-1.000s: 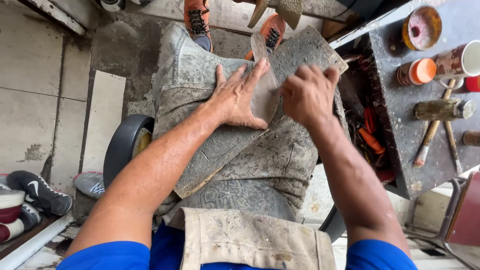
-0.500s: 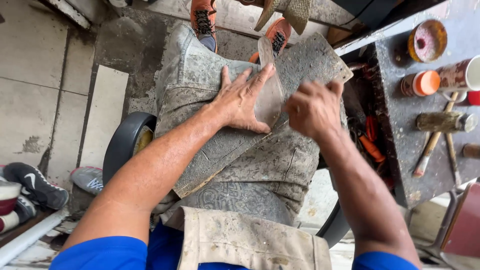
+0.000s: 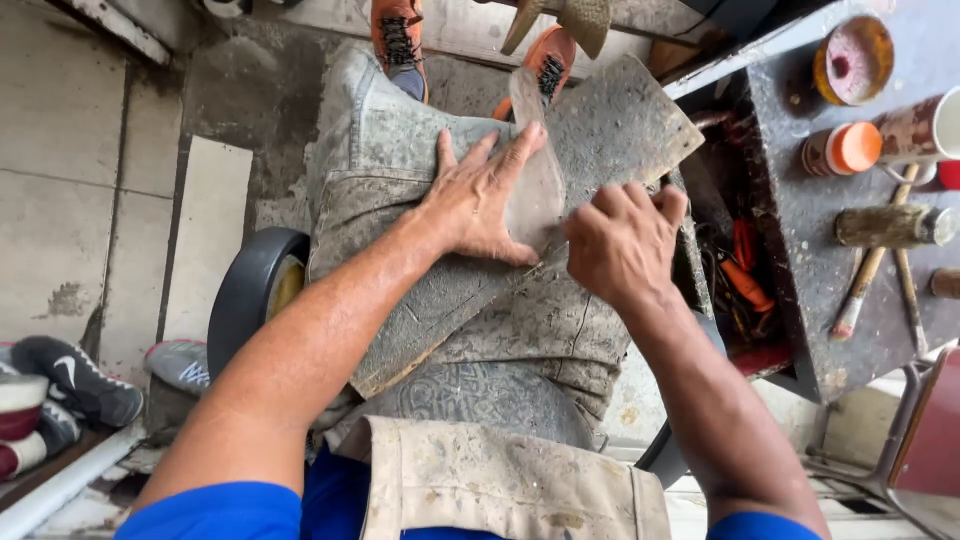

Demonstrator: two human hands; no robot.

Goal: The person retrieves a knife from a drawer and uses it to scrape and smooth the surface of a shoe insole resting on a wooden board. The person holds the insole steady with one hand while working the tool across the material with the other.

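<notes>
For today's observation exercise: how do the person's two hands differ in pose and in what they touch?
The left hand lies flat with fingers spread, pressing a pale translucent sole-shaped piece onto the worn grey board. The right hand is curled into a loose fist beside that piece's edge; whether it holds anything cannot be told. Both hands are bare and work over the same board on the person's lap.

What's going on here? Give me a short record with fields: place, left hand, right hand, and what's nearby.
place: person seated, a grey board across the lap
left hand: left hand flat, pressing a pale sole-shaped piece onto the board
right hand: right hand closed, knuckles up, at the piece's edge; what it grips is hidden
nearby: hammer and orange-lidded jar on a dark bench; shoes on the floor
</notes>
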